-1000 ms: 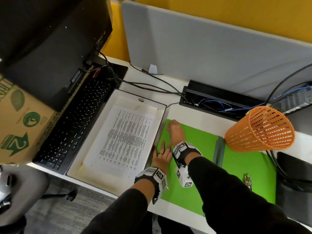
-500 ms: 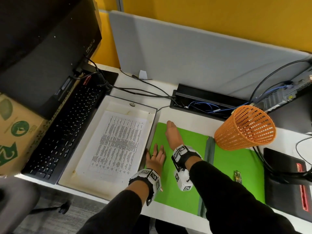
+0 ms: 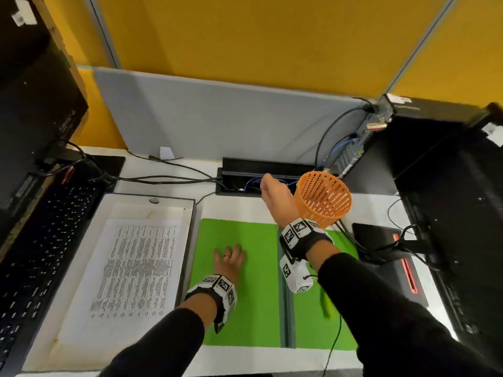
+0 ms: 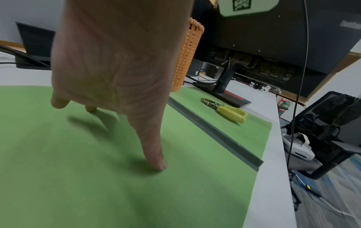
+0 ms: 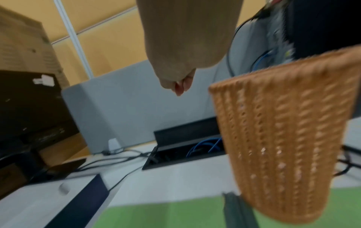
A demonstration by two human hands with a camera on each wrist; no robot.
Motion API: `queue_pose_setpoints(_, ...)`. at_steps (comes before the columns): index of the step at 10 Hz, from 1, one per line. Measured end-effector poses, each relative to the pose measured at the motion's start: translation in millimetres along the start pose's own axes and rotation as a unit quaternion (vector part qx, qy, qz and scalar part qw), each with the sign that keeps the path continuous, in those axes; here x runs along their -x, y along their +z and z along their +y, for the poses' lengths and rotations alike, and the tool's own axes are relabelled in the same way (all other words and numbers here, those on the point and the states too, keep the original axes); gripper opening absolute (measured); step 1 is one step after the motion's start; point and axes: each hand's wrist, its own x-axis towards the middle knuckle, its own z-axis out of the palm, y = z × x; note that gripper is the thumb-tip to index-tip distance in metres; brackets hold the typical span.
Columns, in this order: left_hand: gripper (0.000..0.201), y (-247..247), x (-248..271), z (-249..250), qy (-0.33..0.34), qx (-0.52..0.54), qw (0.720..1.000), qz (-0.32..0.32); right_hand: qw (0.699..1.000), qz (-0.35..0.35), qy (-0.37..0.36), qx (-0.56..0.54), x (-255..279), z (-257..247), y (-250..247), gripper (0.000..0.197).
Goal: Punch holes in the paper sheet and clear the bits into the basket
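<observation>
A printed paper sheet lies in a white tray left of the green mat. My left hand rests flat on the mat with fingers spread; its thumb presses the green surface. My right hand is raised off the desk, just left of the orange mesh basket. In the right wrist view its fingers are curled tight together beside the basket; what they enclose is hidden. A yellow-handled hole punch lies on the mat's right half.
A black keyboard sits at the left under a dark monitor. An open cable box with blue wires lies behind the mat. A black computer tower and a flat black device crowd the right side.
My right hand has lifted off the green mat and moved up and to the right, ending beside the basket. My left hand has stayed flat on the mat.
</observation>
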Motion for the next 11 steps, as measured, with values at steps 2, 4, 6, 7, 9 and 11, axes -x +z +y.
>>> queue_pose_setpoints(2, 0.098, 10.4, -1.1, 16.5, 0.002, -0.037, 0.999, 0.021, 0.994, 0.103, 0.029, 0.009, 9.9, 53.0, -78.0, 0.005)
queue_pose_setpoints(4, 0.093, 8.6, -0.7, 16.1, -0.001, -0.04, 0.999, 0.02, 0.99, 0.065, 0.12, 0.041, 21.8, 79.1, -99.7, 0.017)
queue_pose_setpoints(6, 0.096, 13.1, -1.0, 11.7, 0.004, -0.048, 0.999, 0.021, 0.99, 0.037, 0.136, 0.02, 20.7, 86.2, -96.8, 0.024)
queue_pose_setpoints(7, 0.099, 17.2, -2.7, 9.5, 0.005, -0.051, 0.998, 0.022, 0.989, 0.013, 0.149, 0.01, 19.4, 88.6, -94.7, 0.021)
queue_pose_setpoints(9, 0.1, 19.0, -3.8, 6.6, 0.007, -0.058, 0.998, 0.022, 0.986, 0.008, 0.169, 0.002, 19.6, 94.0, -95.0, 0.013)
queue_pose_setpoints(11, 0.102, 11.9, 3.3, 7.9, 0.013, -0.042, 0.999, 0.012, 0.985, 0.029, 0.168, -0.024, 21.6, 90.8, -101.9, 0.032)
